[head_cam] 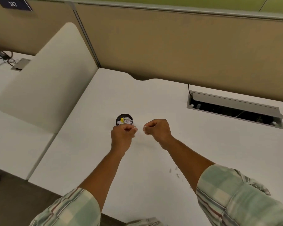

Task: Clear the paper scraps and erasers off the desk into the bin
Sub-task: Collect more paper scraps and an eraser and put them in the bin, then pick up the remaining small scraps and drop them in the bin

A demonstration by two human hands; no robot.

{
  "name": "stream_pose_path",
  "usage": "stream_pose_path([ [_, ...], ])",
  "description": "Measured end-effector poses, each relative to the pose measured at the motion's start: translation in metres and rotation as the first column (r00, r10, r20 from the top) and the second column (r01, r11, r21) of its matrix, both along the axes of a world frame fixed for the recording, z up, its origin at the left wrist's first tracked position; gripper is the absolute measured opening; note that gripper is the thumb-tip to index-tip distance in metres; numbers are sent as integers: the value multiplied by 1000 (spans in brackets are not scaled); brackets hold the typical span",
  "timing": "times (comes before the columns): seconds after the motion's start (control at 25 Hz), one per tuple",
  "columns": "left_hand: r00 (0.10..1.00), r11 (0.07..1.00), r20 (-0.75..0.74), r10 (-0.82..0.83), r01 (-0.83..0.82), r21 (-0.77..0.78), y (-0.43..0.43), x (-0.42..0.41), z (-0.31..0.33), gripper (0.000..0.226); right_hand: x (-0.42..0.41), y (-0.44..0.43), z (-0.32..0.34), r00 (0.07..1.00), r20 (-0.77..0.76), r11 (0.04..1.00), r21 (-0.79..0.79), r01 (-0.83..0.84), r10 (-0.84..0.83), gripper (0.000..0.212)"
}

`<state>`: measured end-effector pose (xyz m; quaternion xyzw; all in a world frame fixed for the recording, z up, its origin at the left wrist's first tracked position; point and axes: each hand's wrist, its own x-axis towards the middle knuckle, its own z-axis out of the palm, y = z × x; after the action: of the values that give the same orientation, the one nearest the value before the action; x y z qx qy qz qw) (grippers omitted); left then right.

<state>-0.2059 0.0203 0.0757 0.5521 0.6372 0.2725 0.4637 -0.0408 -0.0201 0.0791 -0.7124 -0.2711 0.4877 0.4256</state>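
Note:
A small round black bin stands on the white desk, filled with white paper scraps and a yellow piece. My left hand hovers just in front of the bin, fingers pinched on a small white scrap. My right hand is a short way to the right of the bin, its fingers curled, with a tiny white scrap at the fingertips. Both hands are above the desk surface. A few small grey shreds lie on the desk near my right forearm.
An open cable tray with a raised grey lid is set into the desk at the right. A tan partition wall runs along the back. A pale divider panel stands at the left, with a neighbouring desk and cables beyond.

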Motion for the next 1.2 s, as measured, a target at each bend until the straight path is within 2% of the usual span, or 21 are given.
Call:
stream_pose_path([
  [0.2, 994, 995, -86, 72, -67, 68, 60, -20, 6, 5, -35, 71, 14, 970, 212, 993, 5, -121, 117, 8],
  [0.36, 978, 995, -208, 16, 4, 97, 81, -19, -5, 6, -52, 104, 3, 890, 396, 975, -87, -206, 224, 9],
  [0.52, 955, 995, -283, -86, 98, 27, 91, -23, -17, 11, -60, 116, -6, 786, 501, 932, -170, -321, 362, 11],
  [0.72, 919, 974, -360, -163, 208, 91, 97, -28, -20, 17, -58, 120, -10, 714, 553, 900, -198, -388, 429, 22],
  [0.84, 900, 964, -403, -165, 233, 127, 100, -32, -18, 20, -56, 116, -11, 694, 574, 893, -174, -415, 435, 18],
  [0.92, 905, 968, -400, -143, 212, 134, 100, -35, -18, 20, -55, 113, -11, 701, 578, 898, -146, -415, 418, 15],
  [1.08, 934, 983, -349, -73, 127, 136, 94, -39, -16, 24, -55, 107, -11, 745, 550, 917, -112, -382, 377, 24],
  [1.2, 941, 977, -333, -58, 123, 176, 86, -37, -11, 21, -50, 100, -11, 787, 525, 937, -64, -344, 325, 12],
])
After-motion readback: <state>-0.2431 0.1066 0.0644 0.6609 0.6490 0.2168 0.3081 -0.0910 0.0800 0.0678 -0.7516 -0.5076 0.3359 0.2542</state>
